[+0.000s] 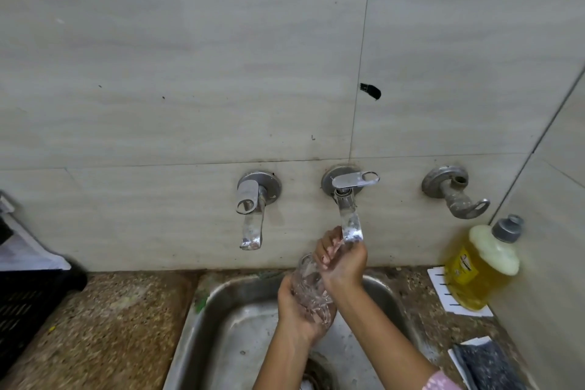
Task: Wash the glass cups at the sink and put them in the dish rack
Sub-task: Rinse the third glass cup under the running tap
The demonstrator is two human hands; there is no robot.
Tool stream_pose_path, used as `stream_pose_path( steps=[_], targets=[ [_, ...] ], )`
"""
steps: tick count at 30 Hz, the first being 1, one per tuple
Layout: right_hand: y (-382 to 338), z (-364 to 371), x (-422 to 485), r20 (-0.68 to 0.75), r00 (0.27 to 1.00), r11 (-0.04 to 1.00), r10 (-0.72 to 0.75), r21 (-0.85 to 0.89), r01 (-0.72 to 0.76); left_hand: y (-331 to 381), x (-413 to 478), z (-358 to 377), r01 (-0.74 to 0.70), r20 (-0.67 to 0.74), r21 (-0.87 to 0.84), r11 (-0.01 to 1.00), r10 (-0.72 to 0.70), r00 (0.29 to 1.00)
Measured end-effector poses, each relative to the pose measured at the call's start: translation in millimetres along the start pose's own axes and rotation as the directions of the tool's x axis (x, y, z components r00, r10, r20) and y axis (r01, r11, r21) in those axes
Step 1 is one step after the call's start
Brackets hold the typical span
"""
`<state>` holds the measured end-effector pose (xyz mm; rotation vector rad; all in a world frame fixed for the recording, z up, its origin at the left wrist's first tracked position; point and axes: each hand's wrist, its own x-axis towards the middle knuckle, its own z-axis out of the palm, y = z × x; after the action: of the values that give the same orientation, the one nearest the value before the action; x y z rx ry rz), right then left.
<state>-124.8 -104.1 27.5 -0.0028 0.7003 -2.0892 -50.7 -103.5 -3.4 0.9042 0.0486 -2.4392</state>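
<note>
A clear cut-glass cup (308, 288) is tilted over the steel sink (234, 310), its mouth pointing up-left. My left hand (297, 310) grips it from below around its base. My right hand (343, 261) is curled over the cup's upper side, right under the spout of the middle tap (349, 218). Water seems to run over my right fingers. The black dish rack (28, 304) stands at the left edge, partly out of view.
Two more wall taps, a left tap (251, 209) and a right tap (456, 196). A yellow dish soap bottle (481, 266) stands on a white soap tray right of the sink. A dark scrub pad (487, 364) lies at bottom right. Speckled counter (120, 326) lies left of the sink.
</note>
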Motion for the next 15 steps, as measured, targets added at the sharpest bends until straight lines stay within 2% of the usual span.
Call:
stream_pose_path(
  steps=[3,5,6,7,8,9,10,12,13,14,15],
  targets=[
    [3,-9,-8,0.1,0.993,0.982,-0.07,-0.167,0.086,0,8,-4,-0.017,-0.001,0.054,0.998,0.017,1.0],
    [7,-25,-10,0.209,0.967,0.883,-0.149,-0.412,0.225,3,11,-3,-0.041,0.033,0.063,0.997,0.039,0.999],
    [9,-37,-10,0.293,0.939,0.755,-0.182,-0.57,0.325,6,12,-2,-0.059,0.045,0.053,0.997,0.056,0.997],
    [10,-50,-10,0.378,0.908,0.568,-0.181,-0.714,0.41,9,17,-3,-0.082,0.035,0.059,0.995,0.08,0.996],
    [12,-62,-10,0.453,0.88,0.399,-0.142,-0.787,0.47,12,23,-5,-0.104,0.01,0.083,0.991,0.103,0.995],
    [14,-72,-12,0.497,0.863,0.311,-0.086,-0.81,0.498,15,27,-5,-0.136,-0.032,0.12,0.983,0.141,0.99],
    [14,-78,-14,0.51,0.859,0.311,-0.045,-0.81,0.497,16,30,-7,-0.162,-0.06,0.152,0.975,0.173,0.983],
    [14,-78,-19,0.448,0.893,0.429,-0.05,-0.798,0.424,13,33,-6,-0.264,-0.117,0.238,0.935,0.297,0.948],
    [14,-72,-20,0.353,0.933,0.521,-0.077,-0.783,0.339,9,33,-5,-0.362,-0.14,0.322,0.875,0.422,0.896],
    [14,-67,-19,0.203,0.976,0.63,-0.078,-0.749,0.206,3,31,-3,-0.461,-0.144,0.444,0.769,0.569,0.81],
    [14,-62,-17,0.054,0.999,0.747,-0.003,-0.664,0.039,-2,27,-1,-0.544,-0.082,0.59,0.597,0.714,0.695]
  ],
)
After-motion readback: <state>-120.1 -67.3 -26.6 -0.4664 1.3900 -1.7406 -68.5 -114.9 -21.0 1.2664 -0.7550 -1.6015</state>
